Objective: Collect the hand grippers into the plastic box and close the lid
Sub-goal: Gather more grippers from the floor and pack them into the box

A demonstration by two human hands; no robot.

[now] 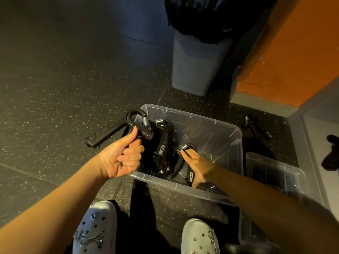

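Surroundings: grey waste bin (192, 70) with black bag liner at 12 o'clock, clear of the work. Orange wall (293, 52) at 2 o'clock. Grey ledge (319, 129) at 3 to 4 o'clock, with a dark item (332, 154) on it, unidentifiable. Floor (55, 79): dark rubber, light-speckled, tile seams visible. Two grey perforated clogs (97, 230) at 6 o'clock.

Plastic box (229, 136): clear, rectangular, rounded corners, open top, on floor just beyond the clogs, toward 5 o'clock from centre. Clear lid-like panel (275, 173) against or just beside box at its 4 o'clock. Lid or second tub, can't tell.

Hand grippers all black, hooked top, steel coil spring:
- held gripper (108, 132) in left hand (124, 160), grip closed tight round one handle, ribbed free handle pointing to 9 o'clock, hook over box's 9 o'clock rim
- second gripper (184, 147) inside box under right hand (198, 165), fingertips at the spring. Grip closed or just resting, can't tell
- gripper pile (163, 143) in box's 9 o'clock half, exact count unclear
- stray gripper (255, 126) on floor at box's 3 o'clock, apart from it

Right forearm across box's near rim, hiding part of the inside.
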